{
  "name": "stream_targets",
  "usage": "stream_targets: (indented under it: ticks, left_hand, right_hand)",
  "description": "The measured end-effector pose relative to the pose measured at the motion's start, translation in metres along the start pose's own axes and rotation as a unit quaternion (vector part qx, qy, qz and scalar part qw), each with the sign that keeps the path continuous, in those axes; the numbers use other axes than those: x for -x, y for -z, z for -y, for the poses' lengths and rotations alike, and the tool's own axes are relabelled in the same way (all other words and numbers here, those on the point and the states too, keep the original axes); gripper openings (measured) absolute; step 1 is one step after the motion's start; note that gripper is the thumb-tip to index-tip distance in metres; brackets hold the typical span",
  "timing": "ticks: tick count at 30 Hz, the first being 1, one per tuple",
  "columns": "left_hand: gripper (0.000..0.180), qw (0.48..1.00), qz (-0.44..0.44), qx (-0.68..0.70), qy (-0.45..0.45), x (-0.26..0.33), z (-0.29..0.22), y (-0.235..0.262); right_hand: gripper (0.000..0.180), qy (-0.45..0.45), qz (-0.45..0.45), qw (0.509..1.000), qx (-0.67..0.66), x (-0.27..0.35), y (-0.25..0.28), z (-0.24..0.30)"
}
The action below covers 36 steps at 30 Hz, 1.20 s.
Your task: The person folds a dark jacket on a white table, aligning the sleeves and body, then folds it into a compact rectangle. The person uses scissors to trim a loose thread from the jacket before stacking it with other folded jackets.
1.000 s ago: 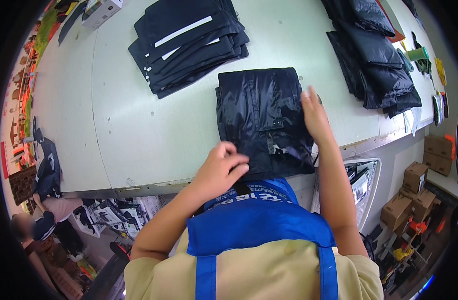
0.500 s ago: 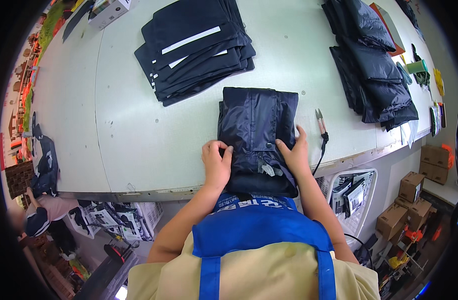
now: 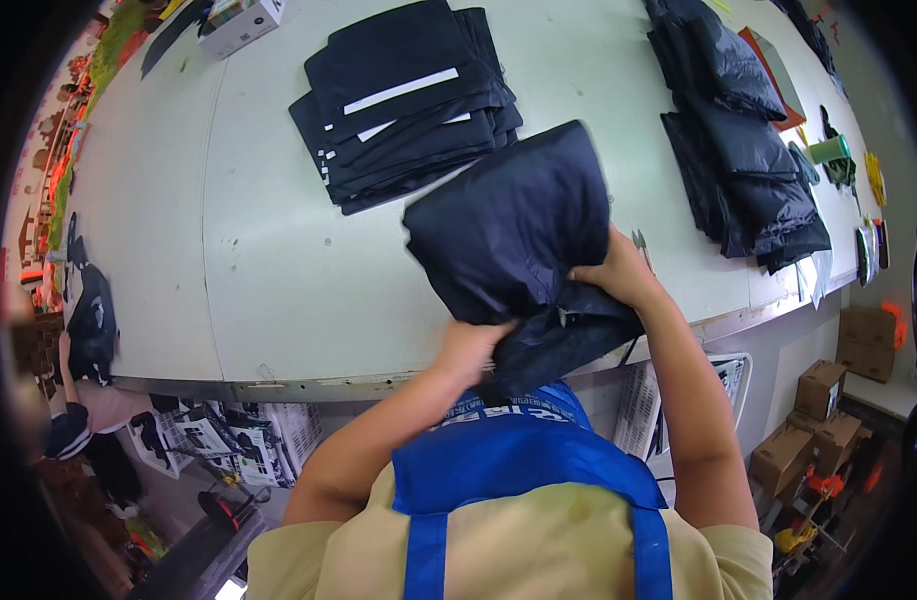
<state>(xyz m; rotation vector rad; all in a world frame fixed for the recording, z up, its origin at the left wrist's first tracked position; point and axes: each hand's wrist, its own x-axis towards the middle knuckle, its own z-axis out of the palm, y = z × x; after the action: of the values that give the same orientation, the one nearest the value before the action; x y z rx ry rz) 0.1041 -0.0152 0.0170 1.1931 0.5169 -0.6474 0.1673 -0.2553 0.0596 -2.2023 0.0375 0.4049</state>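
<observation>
A dark navy garment of thin shiny cloth [image 3: 519, 215] is half lifted and tilted at the table's near edge, its lower part bunched and hanging toward my apron. My right hand [image 3: 624, 270] grips its right side, thumb on top and fingers hidden behind the cloth. At the lower left, my left hand [image 3: 469, 350] is smeared by motion, its fingertips tucked into the cloth's fold. Thread snips [image 3: 641, 242] lie just past my right hand, partly hidden by it. Beyond the garment lies a stack of flat dark cloth pieces [image 3: 399, 60] with white strips.
A pile of folded dark shiny garments [image 3: 744, 150] lies along the right of the pale table [image 3: 279, 290]. A green thread spool [image 3: 829, 150] stands past it. White baskets [image 3: 634, 410] sit below the edge. At far left is another person's arm [image 3: 67, 370].
The garment has gone from lying flat, pocket flap up, to lifted and turned, with a plain side showing. My right hand has moved up and right; my left hand has shifted inward.
</observation>
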Motion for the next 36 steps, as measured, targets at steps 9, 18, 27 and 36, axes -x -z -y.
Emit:
stream_targets:
  ticks: [9, 18, 27, 36]
  left_hand:
    - [0.034, 0.986, 0.007, 0.116, 0.116, 0.001, 0.049, -0.003]
    - [0.076, 0.912, 0.168, -0.302, -0.222, 0.000, 0.040, 0.010]
    - [0.032, 0.658, -0.207, -0.587, -0.424, -0.140, -0.167, 0.113]
    - [0.014, 0.616, -0.152, -0.671, -0.383, -0.222, -0.229, 0.157]
  right_hand:
    - [0.124, 0.102, 0.004, 0.943, 0.316, 0.058, -0.088, 0.060]
    - [0.124, 0.015, -0.035, 0.947, 0.318, 0.053, -0.103, 0.017]
    - [0.108, -0.161, -0.029, 0.980, 0.113, 0.022, -0.052, 0.003]
    - [0.111, -0.171, -0.025, 0.981, 0.089, 0.018, -0.045, 0.000]
